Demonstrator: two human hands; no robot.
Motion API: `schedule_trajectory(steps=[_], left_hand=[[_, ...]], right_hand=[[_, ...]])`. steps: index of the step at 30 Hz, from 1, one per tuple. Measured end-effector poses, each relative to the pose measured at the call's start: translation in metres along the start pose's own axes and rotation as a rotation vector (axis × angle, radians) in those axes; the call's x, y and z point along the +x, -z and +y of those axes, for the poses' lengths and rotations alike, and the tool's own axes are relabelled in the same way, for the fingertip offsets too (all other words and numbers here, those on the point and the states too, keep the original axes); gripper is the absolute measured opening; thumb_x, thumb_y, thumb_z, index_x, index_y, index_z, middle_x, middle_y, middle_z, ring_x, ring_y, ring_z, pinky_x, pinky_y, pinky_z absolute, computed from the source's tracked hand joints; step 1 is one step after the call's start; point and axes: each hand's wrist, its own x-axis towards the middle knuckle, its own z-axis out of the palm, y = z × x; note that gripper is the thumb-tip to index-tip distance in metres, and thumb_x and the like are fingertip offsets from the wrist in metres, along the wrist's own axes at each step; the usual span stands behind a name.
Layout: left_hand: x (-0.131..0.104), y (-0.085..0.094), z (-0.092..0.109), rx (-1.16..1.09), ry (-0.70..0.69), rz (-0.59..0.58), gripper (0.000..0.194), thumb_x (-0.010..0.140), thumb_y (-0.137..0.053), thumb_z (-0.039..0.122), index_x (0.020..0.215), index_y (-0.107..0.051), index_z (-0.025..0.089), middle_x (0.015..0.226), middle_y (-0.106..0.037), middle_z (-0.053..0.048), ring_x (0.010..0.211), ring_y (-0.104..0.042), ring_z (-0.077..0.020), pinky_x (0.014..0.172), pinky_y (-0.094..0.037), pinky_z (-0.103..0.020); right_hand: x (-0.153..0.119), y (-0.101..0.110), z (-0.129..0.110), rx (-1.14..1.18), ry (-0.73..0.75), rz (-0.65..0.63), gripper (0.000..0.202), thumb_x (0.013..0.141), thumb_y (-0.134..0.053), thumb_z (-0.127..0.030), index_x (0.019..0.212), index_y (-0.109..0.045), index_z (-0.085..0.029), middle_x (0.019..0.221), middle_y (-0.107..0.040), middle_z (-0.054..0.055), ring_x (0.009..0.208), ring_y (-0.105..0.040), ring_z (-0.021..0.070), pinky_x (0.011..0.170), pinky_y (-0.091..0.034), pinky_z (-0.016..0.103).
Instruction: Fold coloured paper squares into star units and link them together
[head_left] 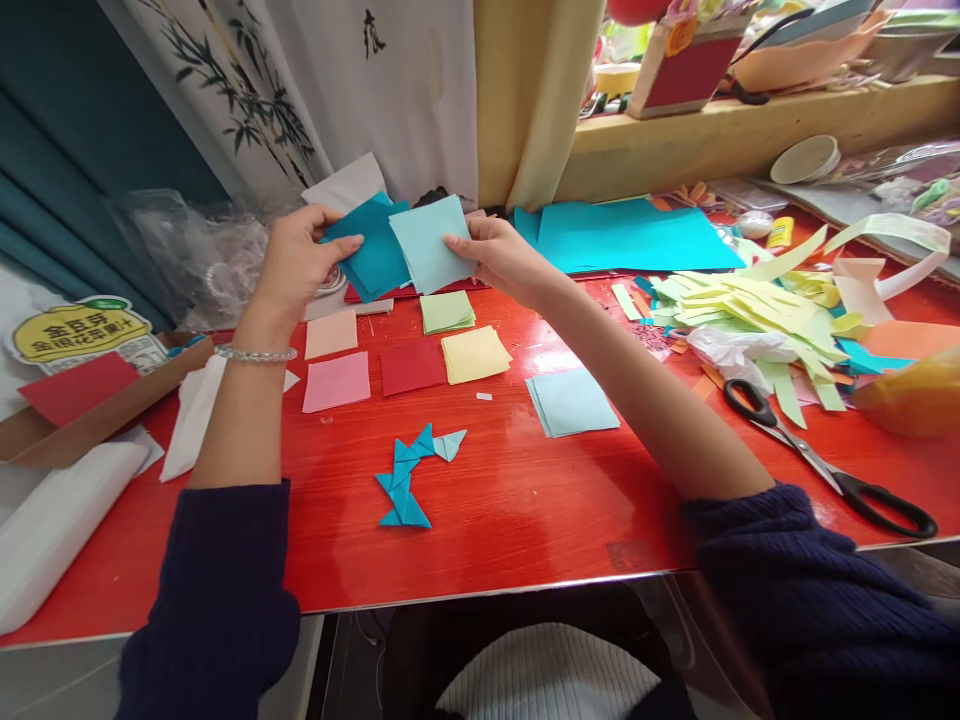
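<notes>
My left hand (304, 255) pinches a stack of dark turquoise paper squares (375, 250) above the back of the table. Close beside it, my right hand (491, 255) grips a few light blue paper squares (429, 240), thumb on top; their left edge overlaps the turquoise ones. Below lie stacks of coloured squares: peach (331, 335), pink (336, 382), dark red (412, 367), yellow (476, 355) and pale green (448, 312). Another light blue stack (576, 404) rests further right. Nearer me sits a curved chain of folded turquoise pieces (405, 480), with one light blue piece (450, 444) at its upper end.
Black-handled scissors (814, 455) lie at the right by a heap of pale green paper strips (757, 310). Large turquoise sheets (630, 235) lie at the back. On the left are a cardboard tray (112, 405) and a white roll (67, 530).
</notes>
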Motion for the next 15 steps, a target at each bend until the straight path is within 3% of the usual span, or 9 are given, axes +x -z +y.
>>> schedule_trajectory(steps=[3,5,8,11,15], left_hand=[[-0.003,-0.011,0.018,-0.095,-0.099,-0.087,0.022,0.075,-0.074,0.027,0.088,-0.062,0.013,0.061,-0.047,0.005,0.046,-0.034,-0.0017,0.048,-0.033,-0.019],[-0.006,-0.017,0.03,-0.193,-0.112,-0.136,0.017,0.078,-0.071,0.023,0.089,-0.062,0.014,0.058,-0.045,0.005,0.042,-0.035,-0.0018,0.044,-0.03,-0.018],[-0.009,-0.024,0.042,-0.396,-0.044,-0.11,0.014,0.081,-0.067,0.023,0.092,-0.061,0.016,0.058,-0.046,0.005,0.042,-0.041,-0.0046,0.039,-0.029,-0.019],[-0.009,-0.032,0.042,-0.503,0.013,-0.11,0.021,0.081,-0.068,0.029,0.096,-0.059,0.018,0.059,-0.045,0.005,0.042,-0.044,-0.0053,0.037,-0.028,-0.019],[-0.009,-0.048,0.029,-0.344,-0.052,-0.094,0.019,0.078,-0.069,0.024,0.075,-0.051,0.017,0.053,-0.042,0.007,0.037,-0.035,-0.0031,0.038,-0.025,-0.019]], right_hand=[[-0.002,-0.007,-0.005,0.189,-0.049,-0.093,0.018,0.089,-0.054,-0.028,0.104,-0.051,-0.017,0.107,-0.063,0.007,0.105,-0.06,0.0181,0.09,-0.055,0.036],[-0.003,-0.008,-0.008,0.218,-0.028,-0.051,0.024,0.085,-0.059,-0.03,0.104,-0.048,-0.02,0.111,-0.061,0.007,0.103,-0.059,0.0185,0.084,-0.056,0.033],[-0.001,-0.006,-0.011,0.22,0.016,0.048,0.031,0.078,-0.064,-0.034,0.098,-0.043,-0.024,0.107,-0.06,0.005,0.093,-0.06,0.0188,0.072,-0.057,0.033],[0.002,-0.006,-0.008,0.218,0.06,0.145,0.031,0.078,-0.061,-0.035,0.094,-0.037,-0.025,0.101,-0.06,0.003,0.091,-0.06,0.0176,0.073,-0.056,0.031],[0.007,-0.006,0.006,0.008,0.106,0.169,0.037,0.081,-0.056,-0.039,0.107,-0.034,-0.024,0.115,-0.057,0.006,0.105,-0.057,0.0179,0.084,-0.053,0.029]])
